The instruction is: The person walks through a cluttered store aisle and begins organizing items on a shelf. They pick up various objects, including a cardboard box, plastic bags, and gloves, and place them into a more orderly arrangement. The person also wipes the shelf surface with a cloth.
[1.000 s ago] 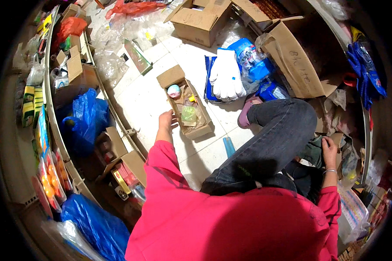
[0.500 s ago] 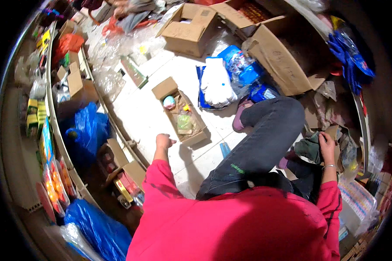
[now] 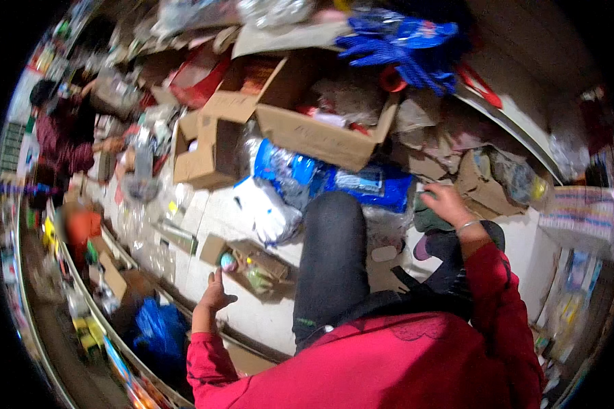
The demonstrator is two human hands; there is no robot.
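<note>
My left hand [image 3: 216, 294] is held over the floor, just left of a small open carton [image 3: 278, 268]. Its fingers are stretched out with the thumb apart, and nothing is in them. Inside the carton lie a round pink-and-turquoise item [image 3: 228, 262] and a green packet [image 3: 259, 281]. My right hand [image 3: 445, 204] reaches out past my bent leg, fingers apart, at a dark green cloth [image 3: 428, 220]. Whether the fingertips touch the cloth is unclear. A pack of white gloves [image 3: 267, 210] lies beyond the carton.
Large cardboard boxes [image 3: 320, 136] and blue plastic packs [image 3: 368, 185] line the far side. Blue gloves [image 3: 402, 44] hang from a shelf. A blue plastic bag [image 3: 158, 330] sits on the left shelf. Another person [image 3: 61, 140] is at the far left. A striped box [image 3: 578, 219] stands right.
My view has turned to the right, and the picture is blurred. My left hand's fingers have spread. My right hand has shifted over the dark green cloth with its fingers apart.
</note>
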